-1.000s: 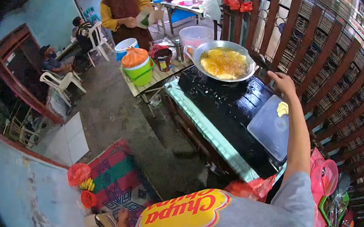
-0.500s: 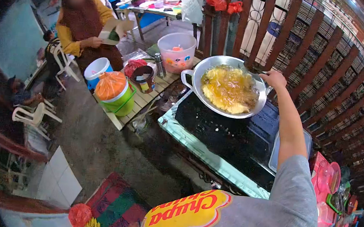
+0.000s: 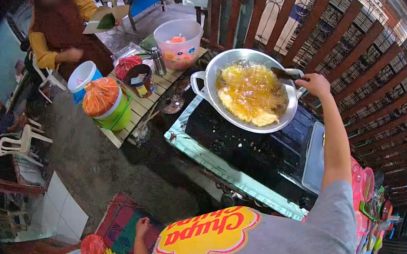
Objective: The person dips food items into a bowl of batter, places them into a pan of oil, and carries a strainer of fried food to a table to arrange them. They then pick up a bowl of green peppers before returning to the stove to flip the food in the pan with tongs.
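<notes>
Right now my right hand [image 3: 314, 84] is stretched out over the far rim of the wide silver metal wok [image 3: 248, 89], fingers curled tight round the handle of a dark metal spatula [image 3: 285, 74]. The spatula's blade reaches in over the bubbling yellow batter and oil [image 3: 252, 93] that fills the wok, near the wok's right-hand handle. The wok itself sits on the black stove worktop [image 3: 251, 150], towards its far end, tilted a little toward me. Just right of the wok, on the same worktop, lies a clear plastic tray [image 3: 315, 162], partly hidden by my forearm.

My left hand [image 3: 142, 227] hangs low at my side, well away from the wok, above a red and green patterned mat [image 3: 120, 223]; it looks loosely closed and I see nothing in it.

Left of the wok stands a slatted wooden table [image 3: 154, 99] carrying a green bucket capped with an orange plastic bag [image 3: 107, 102], a steel flask [image 3: 158, 61] and a clear plastic tub with a flower print [image 3: 178, 46]. Beyond that table, a person in a brown headscarf and yellow sleeves [image 3: 58, 35] holds a folded leaf and paper [image 3: 104, 19].
</notes>
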The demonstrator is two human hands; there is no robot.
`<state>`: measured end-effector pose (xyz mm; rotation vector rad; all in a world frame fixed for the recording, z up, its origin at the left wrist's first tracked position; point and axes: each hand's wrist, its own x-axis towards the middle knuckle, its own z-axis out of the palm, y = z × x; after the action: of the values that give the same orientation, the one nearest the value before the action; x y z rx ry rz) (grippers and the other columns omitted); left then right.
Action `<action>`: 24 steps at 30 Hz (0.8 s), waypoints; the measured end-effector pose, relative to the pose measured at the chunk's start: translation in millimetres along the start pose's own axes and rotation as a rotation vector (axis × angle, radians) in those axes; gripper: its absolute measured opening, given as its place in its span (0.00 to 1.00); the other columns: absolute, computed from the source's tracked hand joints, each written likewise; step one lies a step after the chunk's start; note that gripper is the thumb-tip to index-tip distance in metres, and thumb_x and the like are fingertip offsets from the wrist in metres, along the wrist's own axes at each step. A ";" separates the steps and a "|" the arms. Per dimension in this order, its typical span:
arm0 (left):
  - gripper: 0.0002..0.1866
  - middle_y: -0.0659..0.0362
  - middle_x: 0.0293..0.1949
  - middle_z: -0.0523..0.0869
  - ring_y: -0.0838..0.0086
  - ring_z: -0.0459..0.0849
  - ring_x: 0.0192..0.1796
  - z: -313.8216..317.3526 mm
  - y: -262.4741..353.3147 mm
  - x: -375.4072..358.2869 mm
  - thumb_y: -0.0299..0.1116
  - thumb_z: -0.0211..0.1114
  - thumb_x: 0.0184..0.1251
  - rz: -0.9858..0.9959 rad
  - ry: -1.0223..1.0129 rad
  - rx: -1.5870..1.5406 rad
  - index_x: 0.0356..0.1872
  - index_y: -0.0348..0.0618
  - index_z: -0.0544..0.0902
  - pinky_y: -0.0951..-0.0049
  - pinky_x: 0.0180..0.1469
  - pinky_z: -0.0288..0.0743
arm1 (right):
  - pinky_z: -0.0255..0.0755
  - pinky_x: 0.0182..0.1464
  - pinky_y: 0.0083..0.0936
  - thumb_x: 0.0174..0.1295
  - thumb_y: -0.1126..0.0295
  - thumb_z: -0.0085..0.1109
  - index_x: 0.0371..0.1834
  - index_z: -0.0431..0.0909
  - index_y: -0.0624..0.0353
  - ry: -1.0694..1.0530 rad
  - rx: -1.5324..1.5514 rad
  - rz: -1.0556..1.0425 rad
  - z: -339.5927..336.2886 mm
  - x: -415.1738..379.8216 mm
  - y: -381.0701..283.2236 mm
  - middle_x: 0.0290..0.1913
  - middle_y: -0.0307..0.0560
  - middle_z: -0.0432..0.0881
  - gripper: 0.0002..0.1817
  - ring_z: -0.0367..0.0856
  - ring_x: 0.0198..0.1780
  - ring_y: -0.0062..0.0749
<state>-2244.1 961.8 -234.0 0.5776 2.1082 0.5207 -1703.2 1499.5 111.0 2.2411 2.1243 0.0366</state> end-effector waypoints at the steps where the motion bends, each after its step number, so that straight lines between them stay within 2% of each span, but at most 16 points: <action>1: 0.15 0.56 0.34 0.80 0.71 0.79 0.29 0.6 9.0 -4.4 0.36 0.59 0.56 0.070 -0.070 0.220 0.41 0.38 0.76 0.74 0.33 0.73 | 0.71 0.42 0.33 0.41 0.39 0.55 0.39 0.80 0.45 0.010 0.023 -0.009 -0.6 -2.2 -4.0 0.36 0.44 0.80 0.27 0.77 0.41 0.38; 5: 0.15 0.56 0.34 0.81 0.73 0.79 0.31 19.5 -27.7 1.7 0.38 0.60 0.55 0.061 -0.057 0.262 0.40 0.38 0.76 0.74 0.33 0.74 | 0.71 0.41 0.33 0.42 0.39 0.54 0.40 0.79 0.44 0.019 0.019 -0.038 -9.5 -4.6 -8.1 0.37 0.45 0.80 0.27 0.77 0.40 0.39; 7: 0.16 0.56 0.32 0.81 0.73 0.79 0.32 24.9 -41.9 -2.0 0.39 0.60 0.55 -0.192 -0.011 -0.059 0.40 0.39 0.77 0.73 0.34 0.74 | 0.71 0.41 0.33 0.42 0.39 0.54 0.41 0.79 0.44 0.040 0.048 -0.020 -7.6 7.8 -4.8 0.37 0.46 0.80 0.28 0.77 0.41 0.39; 10: 0.16 0.56 0.32 0.81 0.73 0.79 0.31 24.6 -55.5 -7.5 0.38 0.60 0.55 -0.171 0.009 -0.075 0.41 0.39 0.77 0.74 0.32 0.73 | 0.71 0.42 0.34 0.42 0.38 0.53 0.42 0.78 0.43 0.082 0.056 -0.023 -2.2 12.8 -11.3 0.38 0.46 0.80 0.29 0.77 0.41 0.39; 12: 0.15 0.57 0.31 0.81 0.74 0.79 0.30 25.3 -60.1 -9.9 0.38 0.60 0.55 -0.142 0.026 -0.097 0.41 0.39 0.76 0.74 0.30 0.73 | 0.71 0.43 0.32 0.39 0.33 0.52 0.43 0.78 0.43 0.045 0.064 -0.127 3.7 16.5 -22.4 0.40 0.44 0.79 0.33 0.77 0.43 0.37; 14: 0.15 0.57 0.31 0.81 0.74 0.79 0.30 29.9 -65.8 -14.8 0.37 0.60 0.55 -0.133 0.041 -0.112 0.41 0.39 0.76 0.75 0.29 0.73 | 0.72 0.42 0.32 0.41 0.35 0.53 0.43 0.77 0.43 0.031 0.052 -0.151 -4.1 10.1 -29.8 0.41 0.44 0.79 0.31 0.77 0.43 0.37; 16: 0.15 0.59 0.27 0.80 0.76 0.76 0.25 36.0 -78.1 -21.7 0.38 0.60 0.56 -0.344 -0.080 -0.347 0.41 0.40 0.76 0.76 0.26 0.71 | 0.72 0.41 0.33 0.42 0.37 0.53 0.43 0.77 0.42 0.179 -0.005 -0.139 -7.7 5.3 -28.2 0.38 0.45 0.80 0.29 0.78 0.41 0.37; 17: 0.15 0.59 0.27 0.80 0.76 0.76 0.25 39.3 -82.9 -22.0 0.38 0.60 0.56 -0.350 -0.079 -0.343 0.41 0.40 0.76 0.76 0.26 0.71 | 0.72 0.40 0.35 0.43 0.39 0.54 0.43 0.77 0.41 0.175 0.004 -0.115 -13.1 0.5 -23.5 0.35 0.45 0.80 0.27 0.78 0.39 0.39; 19: 0.14 0.62 0.23 0.77 0.78 0.73 0.21 49.1 -90.0 -23.0 0.37 0.58 0.57 -0.277 -0.009 -0.277 0.41 0.40 0.75 0.76 0.23 0.69 | 0.71 0.41 0.34 0.42 0.39 0.55 0.43 0.77 0.42 0.114 -0.007 -0.125 -19.0 -9.4 -17.8 0.37 0.46 0.80 0.29 0.78 0.40 0.40; 22: 0.13 0.62 0.23 0.76 0.78 0.72 0.21 56.9 -92.6 -30.2 0.37 0.58 0.57 -0.279 -0.002 -0.243 0.40 0.40 0.75 0.76 0.22 0.69 | 0.70 0.42 0.34 0.40 0.41 0.58 0.43 0.78 0.44 0.057 -0.005 -0.166 -39.3 -43.1 -17.5 0.38 0.46 0.80 0.28 0.77 0.41 0.41; 24: 0.13 0.62 0.22 0.76 0.78 0.72 0.20 62.0 -88.9 -33.4 0.37 0.58 0.57 -0.274 -0.003 -0.228 0.40 0.40 0.75 0.76 0.21 0.69 | 0.70 0.41 0.33 0.38 0.45 0.61 0.42 0.78 0.45 0.080 -0.013 -0.302 -48.2 -67.9 -13.7 0.37 0.46 0.80 0.27 0.77 0.40 0.42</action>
<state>-2194.2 880.6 -295.5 0.1558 2.0468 0.5904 -1723.2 1433.5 159.7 1.9173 2.4707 0.1285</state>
